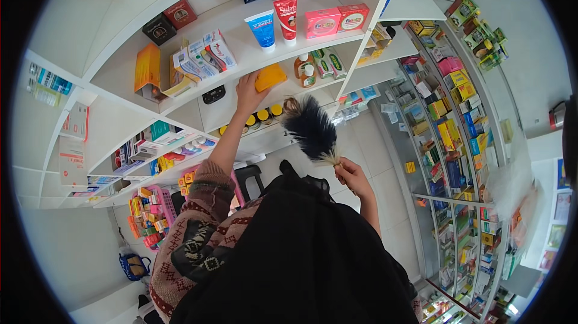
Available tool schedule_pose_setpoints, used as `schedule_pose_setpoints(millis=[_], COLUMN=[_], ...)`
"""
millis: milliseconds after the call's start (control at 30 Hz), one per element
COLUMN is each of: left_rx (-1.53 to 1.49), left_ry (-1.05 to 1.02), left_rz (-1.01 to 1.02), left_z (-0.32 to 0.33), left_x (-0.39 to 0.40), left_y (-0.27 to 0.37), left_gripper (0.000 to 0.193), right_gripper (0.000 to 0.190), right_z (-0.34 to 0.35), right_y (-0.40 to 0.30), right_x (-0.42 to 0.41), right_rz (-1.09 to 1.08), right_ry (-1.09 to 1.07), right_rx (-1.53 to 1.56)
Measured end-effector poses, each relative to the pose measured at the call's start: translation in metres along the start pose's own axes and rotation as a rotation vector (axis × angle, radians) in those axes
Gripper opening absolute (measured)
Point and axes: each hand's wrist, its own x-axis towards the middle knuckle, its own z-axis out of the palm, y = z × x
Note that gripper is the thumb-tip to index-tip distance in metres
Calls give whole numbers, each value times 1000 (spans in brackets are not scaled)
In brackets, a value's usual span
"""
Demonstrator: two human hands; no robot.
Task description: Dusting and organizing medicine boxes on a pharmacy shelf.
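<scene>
My left hand (249, 91) reaches into the shelf compartment below the top ledge. Its fingers are around the left end of an orange-yellow packet (272, 76). In my right hand (353, 177) is the short handle of a feather duster (311, 130), whose dark, pale-based feathers point up toward the shelf. Two amber bottles with white caps (306, 70) stand to the right of the packet, beside green-and-white boxes (329, 62). Left of my hand lies a black device with buttons (214, 94). Jars with yellow lids (263, 114) line the shelf below.
Blue and red tubes (262, 30) stand near the upper shelf's edge (289, 48), with an open carton of boxes (198, 60) further left. Glass-fronted shelves of medicine boxes (451, 134) run along the right. A black stool (249, 181) and pink baskets (166, 204) are below.
</scene>
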Motion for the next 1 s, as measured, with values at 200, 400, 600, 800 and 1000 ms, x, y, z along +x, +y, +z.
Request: schedule_pose_setpoints(millis=[200, 400, 600, 800, 1000], left_rx=[250, 214, 58, 63, -48], left_ry=[-56, -39, 5, 42, 205], left_rz=[111, 171, 145, 104, 22], left_z=[17, 34, 48, 41, 1], left_x=[41, 63, 87, 76, -12], left_y=[-8, -20, -48, -37, 31], left_gripper=[54, 44, 38, 36, 48], right_gripper=[29, 30, 31, 30, 29], right_z=[-1, 5, 6, 9, 12], right_y=[7, 9, 2, -1, 15], right_x=[5, 8, 10, 5, -3], right_rz=[18, 67, 86, 74, 85], right_ry=[12, -1, 3, 7, 4], right_rx=[-27, -60, -92, -132, -68])
